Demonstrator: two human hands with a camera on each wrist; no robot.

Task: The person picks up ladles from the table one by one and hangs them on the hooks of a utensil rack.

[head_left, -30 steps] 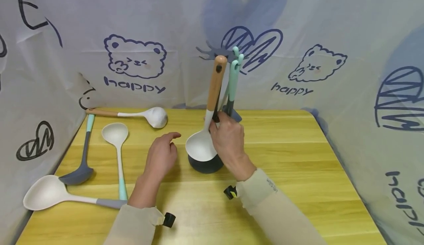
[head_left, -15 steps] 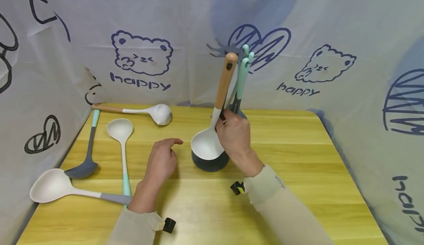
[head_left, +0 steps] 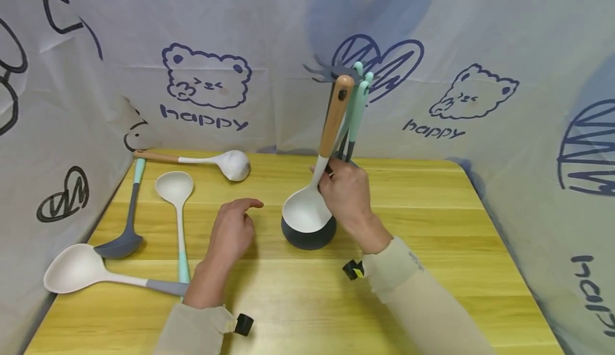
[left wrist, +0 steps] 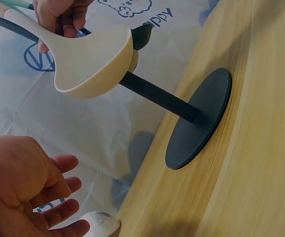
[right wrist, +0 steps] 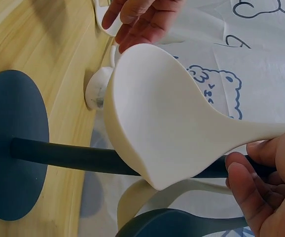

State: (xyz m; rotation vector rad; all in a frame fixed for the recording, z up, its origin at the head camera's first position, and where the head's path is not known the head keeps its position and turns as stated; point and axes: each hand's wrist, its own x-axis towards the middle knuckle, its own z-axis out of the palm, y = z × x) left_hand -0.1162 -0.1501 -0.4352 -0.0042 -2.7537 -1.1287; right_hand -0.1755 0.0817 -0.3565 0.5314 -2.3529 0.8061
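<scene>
A dark utensil stand has a round base [head_left: 309, 240], a post [left wrist: 157, 96] and a hooked top [head_left: 331, 72]. On it hangs a white ladle [head_left: 307, 211] with a wooden handle [head_left: 334, 115], bowl down and facing me. Teal-handled utensils [head_left: 357, 112] hang behind; their heads are partly hidden. My right hand [head_left: 348, 192] holds the post just behind the ladle's neck, fingers curled round it in the right wrist view. My left hand [head_left: 233, 229] hovers left of the stand, index finger extended, the others loosely bent, touching nothing.
On the left of the wooden table [head_left: 423, 291] lie a wooden-handled white ladle [head_left: 233, 165], a dark ladle [head_left: 120, 243], a teal-handled white ladle [head_left: 174, 187] and a large white spoon [head_left: 74, 269] with a grey handle. Cloth walls [head_left: 288, 104] enclose the back and sides.
My right hand and the stand with its hanging ladle have shifted slightly to the right. My left hand has barely moved. The head view has also turned a little.
</scene>
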